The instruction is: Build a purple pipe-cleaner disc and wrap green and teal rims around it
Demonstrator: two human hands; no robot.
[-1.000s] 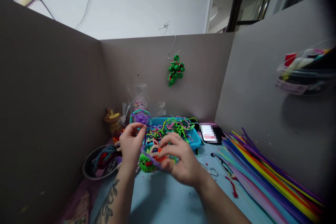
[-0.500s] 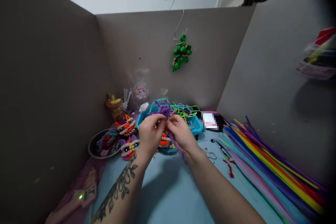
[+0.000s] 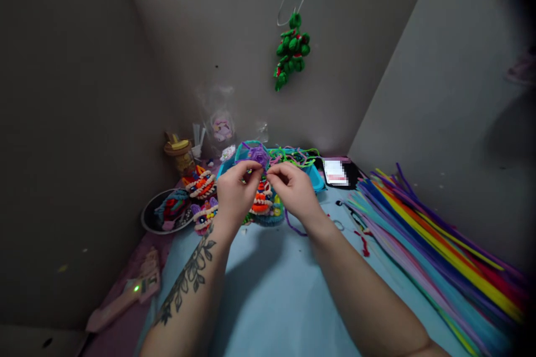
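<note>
A purple piece coiled from pipe cleaner [image 3: 258, 154] is held up in front of the blue basket, with loose purple ends sticking out. My left hand [image 3: 238, 189] pinches its lower edge between thumb and forefinger. Close beside it, my right hand [image 3: 294, 187] pinches a purple pipe cleaner at the same edge. A purple strand [image 3: 295, 227] hangs below my right hand and curves over the table. Behind and under my hands stands an orange, cream and teal pipe-cleaner figure [image 3: 262, 203], partly hidden.
A blue basket [image 3: 317, 178] holds green and pink pipe-cleaner scraps. Two lion-like figures [image 3: 204, 184] and a metal bowl [image 3: 146, 217] lie left. Long coloured pipe cleaners [image 3: 435, 240] spread right, near a phone [image 3: 335, 172]. A pink glue gun [image 3: 125, 298] rests front left. Green ornament [image 3: 293, 50] hangs behind.
The camera view has tilted down. My right fingers have drawn slightly apart from the left ones, and the purple strand now loops out beside my right wrist.
</note>
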